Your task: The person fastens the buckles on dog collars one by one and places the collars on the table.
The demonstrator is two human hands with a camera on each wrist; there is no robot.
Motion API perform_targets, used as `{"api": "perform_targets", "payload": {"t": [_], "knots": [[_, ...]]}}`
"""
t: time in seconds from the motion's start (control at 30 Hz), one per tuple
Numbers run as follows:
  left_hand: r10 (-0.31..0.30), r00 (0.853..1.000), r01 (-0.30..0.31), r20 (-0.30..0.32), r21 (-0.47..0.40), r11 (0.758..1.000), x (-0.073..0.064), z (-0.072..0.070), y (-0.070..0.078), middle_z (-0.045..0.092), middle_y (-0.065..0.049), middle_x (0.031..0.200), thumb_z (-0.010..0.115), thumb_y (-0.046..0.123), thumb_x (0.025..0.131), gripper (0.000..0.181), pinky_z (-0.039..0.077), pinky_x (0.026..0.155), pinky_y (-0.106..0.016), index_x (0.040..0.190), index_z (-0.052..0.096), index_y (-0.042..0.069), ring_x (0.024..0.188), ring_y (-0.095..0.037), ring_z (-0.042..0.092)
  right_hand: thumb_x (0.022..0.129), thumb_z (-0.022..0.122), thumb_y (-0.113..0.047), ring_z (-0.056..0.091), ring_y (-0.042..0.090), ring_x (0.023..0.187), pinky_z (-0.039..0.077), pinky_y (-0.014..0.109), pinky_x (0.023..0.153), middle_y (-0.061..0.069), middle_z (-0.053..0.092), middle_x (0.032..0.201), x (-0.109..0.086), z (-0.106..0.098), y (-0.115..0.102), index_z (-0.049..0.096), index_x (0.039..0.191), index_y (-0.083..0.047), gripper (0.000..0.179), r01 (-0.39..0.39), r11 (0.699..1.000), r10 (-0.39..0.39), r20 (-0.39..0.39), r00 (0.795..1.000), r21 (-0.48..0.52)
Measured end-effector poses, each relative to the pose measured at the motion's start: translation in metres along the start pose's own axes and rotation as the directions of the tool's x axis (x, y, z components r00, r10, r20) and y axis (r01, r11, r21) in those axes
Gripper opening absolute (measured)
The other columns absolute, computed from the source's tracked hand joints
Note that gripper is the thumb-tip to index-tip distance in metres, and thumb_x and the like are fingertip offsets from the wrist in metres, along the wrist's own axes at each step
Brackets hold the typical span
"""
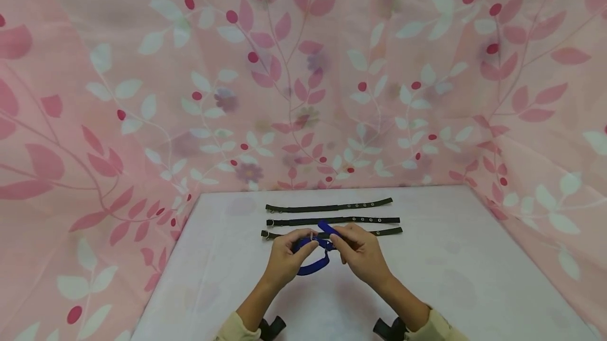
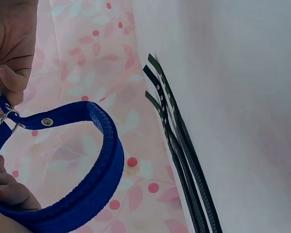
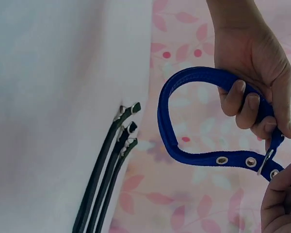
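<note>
A blue collar [image 1: 314,268] with metal eyelets is bent into a loop, held up over the table between both hands. My left hand [image 1: 286,261] grips it near the buckle end, with fingers curled round the band. The strap's tip is pinched by my right hand [image 1: 366,257], between thumb and fingers. In the right wrist view the eyeleted strap runs through the metal buckle [image 3: 265,162], and one eyelet lies beyond it toward the right hand. The padded part of the blue collar [image 2: 106,170] curves below the hands in the left wrist view.
Behind the hands, three dark collars lie side by side on the white table [image 1: 227,278]: a dark green one [image 1: 303,208] farthest back, a black one [image 1: 294,222], and another dark green one [image 1: 391,231] nearest, partly hidden. A pink floral cloth [image 1: 284,93] surrounds the table.
</note>
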State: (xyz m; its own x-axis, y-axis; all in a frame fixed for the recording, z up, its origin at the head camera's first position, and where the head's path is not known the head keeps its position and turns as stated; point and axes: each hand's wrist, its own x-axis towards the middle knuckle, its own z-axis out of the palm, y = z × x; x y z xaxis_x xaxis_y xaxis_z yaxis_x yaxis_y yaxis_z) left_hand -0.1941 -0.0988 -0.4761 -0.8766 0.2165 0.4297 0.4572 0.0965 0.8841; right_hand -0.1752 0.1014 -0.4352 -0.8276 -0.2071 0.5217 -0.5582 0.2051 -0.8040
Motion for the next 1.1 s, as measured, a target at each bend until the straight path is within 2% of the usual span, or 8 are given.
{"api": "perform_targets", "payload": {"t": [0.17,0.3,0.47,0.73,0.83,0.97,1.1], "knots": [[-0.008,1.000,0.008,0.020,-0.006,1.000,-0.001,-0.001,-0.002,0.074,-0.011,0.104,0.070,0.018,0.093,0.024,0.057,0.081,-0.024,0.113,0.072,0.004,0.089,-0.013,0.069,0.094,0.068,-0.011,0.052,0.004,0.052,0.047,0.024,0.045,0.002,0.061,0.081,-0.001,0.000,0.020,0.075,0.107,-0.007,0.016,0.001,0.998,0.001,0.026,1.000,-0.058],[-0.029,0.999,0.029,0.015,-0.003,1.000,-0.001,-0.002,-0.002,0.074,-0.010,0.103,0.071,0.019,0.092,0.022,0.057,0.079,-0.024,0.111,0.073,0.008,0.087,-0.014,0.068,0.093,0.069,-0.011,0.052,0.001,0.052,0.048,0.022,0.046,0.002,0.063,0.083,0.002,-0.001,0.017,0.075,0.104,-0.007,0.014,0.006,0.995,0.001,0.072,0.997,-0.101],[-0.044,0.999,0.044,-0.030,0.012,0.999,-0.001,-0.001,-0.002,0.075,-0.009,0.103,0.072,0.017,0.091,0.020,0.056,0.081,-0.024,0.109,0.073,0.009,0.089,-0.017,0.069,0.094,0.068,-0.014,0.053,0.001,0.055,0.049,0.022,0.049,0.003,0.063,0.084,0.003,-0.003,0.014,0.075,0.103,-0.008,0.013,-0.025,0.989,0.043,0.119,0.992,-0.148],[-0.049,0.998,0.050,-0.051,0.029,0.998,-0.001,-0.001,-0.001,0.074,-0.008,0.105,0.073,0.012,0.090,0.021,0.057,0.087,-0.033,0.111,0.073,0.009,0.093,-0.020,0.070,0.094,0.067,-0.016,0.055,0.002,0.056,0.051,0.021,0.050,0.001,0.061,0.083,0.003,-0.003,0.019,0.075,0.104,-0.009,0.014,-0.036,0.986,0.061,0.154,0.986,-0.163],[-0.055,0.997,0.057,-0.046,0.038,0.998,-0.001,-0.003,-0.002,0.074,-0.005,0.105,0.074,0.016,0.089,0.021,0.057,0.088,-0.034,0.110,0.074,0.011,0.095,-0.018,0.069,0.094,0.067,-0.014,0.054,0.001,0.058,0.050,0.020,0.050,-0.002,0.059,0.082,0.002,-0.002,0.021,0.075,0.103,-0.009,0.013,0.024,0.980,0.009,0.164,0.986,-0.197],[-0.034,0.999,0.036,-0.033,0.039,0.999,-0.001,-0.004,-0.003,0.074,-0.006,0.107,0.075,0.018,0.089,0.023,0.057,0.087,-0.031,0.110,0.074,0.009,0.097,-0.019,0.069,0.094,0.068,-0.013,0.048,0.001,0.063,0.046,0.018,0.051,-0.006,0.056,0.082,0.001,0.000,0.023,0.075,0.100,-0.010,0.010,0.139,0.959,-0.095,0.183,0.979,-0.247],[-0.005,1.000,0.006,-0.021,0.031,0.999,-0.001,-0.006,-0.004,0.074,-0.006,0.107,0.074,0.017,0.089,0.022,0.056,0.086,-0.027,0.110,0.074,0.010,0.096,-0.017,0.069,0.093,0.068,-0.012,0.047,0.001,0.066,0.045,0.018,0.053,-0.008,0.056,0.083,0.000,0.000,0.023,0.076,0.100,-0.010,0.010,0.158,0.951,-0.105,0.202,0.974,-0.267]]}}
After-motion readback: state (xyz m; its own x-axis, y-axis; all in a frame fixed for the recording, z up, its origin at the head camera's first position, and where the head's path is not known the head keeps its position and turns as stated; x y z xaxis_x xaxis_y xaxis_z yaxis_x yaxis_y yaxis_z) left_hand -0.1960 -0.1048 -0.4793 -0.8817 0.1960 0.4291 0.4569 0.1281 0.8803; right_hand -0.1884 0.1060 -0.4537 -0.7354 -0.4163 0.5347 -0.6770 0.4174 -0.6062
